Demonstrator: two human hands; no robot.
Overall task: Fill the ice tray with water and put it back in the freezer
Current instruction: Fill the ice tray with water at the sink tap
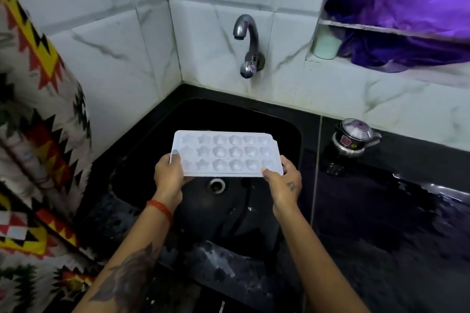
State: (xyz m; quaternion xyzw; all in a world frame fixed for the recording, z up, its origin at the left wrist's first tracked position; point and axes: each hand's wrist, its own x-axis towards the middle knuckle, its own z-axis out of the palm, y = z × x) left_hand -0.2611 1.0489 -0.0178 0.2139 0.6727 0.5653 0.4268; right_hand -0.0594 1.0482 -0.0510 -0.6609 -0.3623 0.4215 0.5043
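Observation:
A white ice tray (226, 152) with star-shaped and round cells is held level over the black sink (279, 119). My left hand (169, 176) grips its near left corner, thumb on top. My right hand (284, 180) grips its near right corner, thumb on the rim. The metal tap (248, 43) is on the tiled wall above the sink, and no water runs from it. The sink drain (216, 185) shows just below the tray's near edge. I cannot tell whether the cells hold water.
A patterned cloth (38, 134) hangs at the left. A small steel kettle (353, 138) stands on the wet black counter (394, 211) to the right. Purple fabric (407, 7) and a pale cup (326, 44) fill a wall niche at the upper right.

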